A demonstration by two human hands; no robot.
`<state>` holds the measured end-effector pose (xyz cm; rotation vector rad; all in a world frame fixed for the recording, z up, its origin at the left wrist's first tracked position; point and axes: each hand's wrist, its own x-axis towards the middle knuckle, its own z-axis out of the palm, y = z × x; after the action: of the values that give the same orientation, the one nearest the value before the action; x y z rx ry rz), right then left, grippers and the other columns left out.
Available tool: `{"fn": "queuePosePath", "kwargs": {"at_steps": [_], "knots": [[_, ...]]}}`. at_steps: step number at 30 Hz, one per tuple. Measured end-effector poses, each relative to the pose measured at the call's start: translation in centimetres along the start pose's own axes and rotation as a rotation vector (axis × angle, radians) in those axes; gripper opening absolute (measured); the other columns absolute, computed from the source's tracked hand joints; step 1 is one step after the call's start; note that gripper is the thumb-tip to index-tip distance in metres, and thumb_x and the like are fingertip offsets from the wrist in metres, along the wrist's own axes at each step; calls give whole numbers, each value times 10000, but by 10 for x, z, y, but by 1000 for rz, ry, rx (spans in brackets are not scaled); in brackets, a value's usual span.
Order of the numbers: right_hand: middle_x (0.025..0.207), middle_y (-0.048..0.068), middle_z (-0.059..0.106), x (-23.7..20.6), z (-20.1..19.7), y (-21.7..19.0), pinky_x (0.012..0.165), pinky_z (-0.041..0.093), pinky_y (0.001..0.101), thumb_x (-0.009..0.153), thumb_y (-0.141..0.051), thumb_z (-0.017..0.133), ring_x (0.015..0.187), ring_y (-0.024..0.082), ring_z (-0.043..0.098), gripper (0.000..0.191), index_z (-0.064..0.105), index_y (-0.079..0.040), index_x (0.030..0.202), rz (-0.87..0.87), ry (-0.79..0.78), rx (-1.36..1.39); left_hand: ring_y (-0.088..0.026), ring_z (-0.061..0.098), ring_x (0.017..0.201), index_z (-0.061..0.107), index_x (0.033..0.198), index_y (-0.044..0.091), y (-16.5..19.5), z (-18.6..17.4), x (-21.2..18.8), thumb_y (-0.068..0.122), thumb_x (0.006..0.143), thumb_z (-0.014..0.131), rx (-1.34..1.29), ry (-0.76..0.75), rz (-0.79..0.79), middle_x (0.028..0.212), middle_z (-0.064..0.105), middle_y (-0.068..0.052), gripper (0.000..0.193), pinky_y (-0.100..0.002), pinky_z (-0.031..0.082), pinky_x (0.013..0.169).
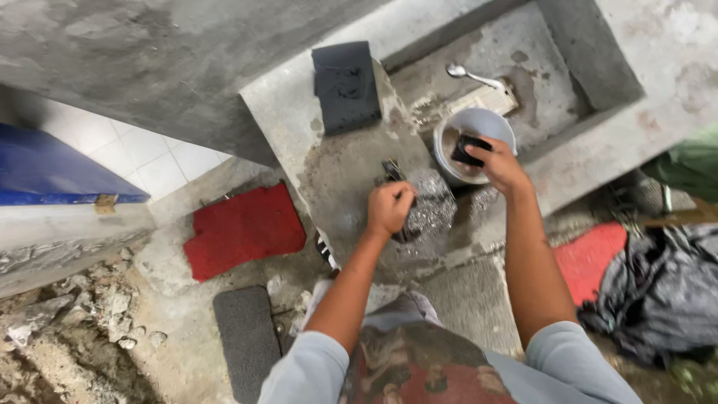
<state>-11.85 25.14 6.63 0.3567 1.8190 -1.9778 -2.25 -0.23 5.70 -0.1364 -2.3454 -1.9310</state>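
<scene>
The left hand grips a dark brush, apparently scrubbing. At two o'clock, the right hand, fingers clamped on a black object, should dip gently into the white bucket.

Soft even daylight, faint shadows, no glare, wide-angle bending at the edges, slightly soft corners

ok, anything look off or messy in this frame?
Yes. A wet grey patch spreads over the concrete ledge beside the left hand. Broken rubble litters the floor at lower left. The right hand holds a dark object over the white bucket.
</scene>
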Motion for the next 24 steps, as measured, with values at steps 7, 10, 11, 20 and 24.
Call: {"fn": "queuePosePath", "kwargs": {"at_steps": [7,10,11,20,24], "knots": [[1369,176,671,-111,118,45,1087,474,386,1046,-138,543,1289,287,645,382,591,-26,1409,-410,185,-553,-249,709,678,740,903,-2,-32,10,2,230,931,606,-2,59,-146,760,701,-165,269,-330,519,644],[1584,235,450,-143,164,57,1227,324,429,1054,-88,500,1486,362,436,500,419,18,1535,-633,231,-697,-213,707,709,732,902,-8,-44,14,6,223,930,589,-100,96,-106,783,721,-147,273,-320,529,668],[1624,242,380,-156,173,62,1251,276,443,1054,-84,495,1522,378,370,535,371,31,1562,-658,251,-777,-207,695,700,731,862,-9,-47,14,7,223,934,585,-173,78,-152,764,728,-141,284,-321,522,667],[1665,222,308,-148,171,84,1280,188,485,1060,-102,495,1565,376,277,589,293,30,1598,-586,339,-880,-220,696,648,734,803,2,-52,17,8,332,1008,559,-76,35,-177,680,698,-134,426,-343,508,634],[1663,203,341,-160,173,83,1282,209,461,1054,-101,469,1571,362,280,581,310,12,1601,-585,325,-864,-224,700,636,711,781,20,-51,16,5,386,1043,535,-130,19,-95,691,712,-132,483,-350,517,631]]}}
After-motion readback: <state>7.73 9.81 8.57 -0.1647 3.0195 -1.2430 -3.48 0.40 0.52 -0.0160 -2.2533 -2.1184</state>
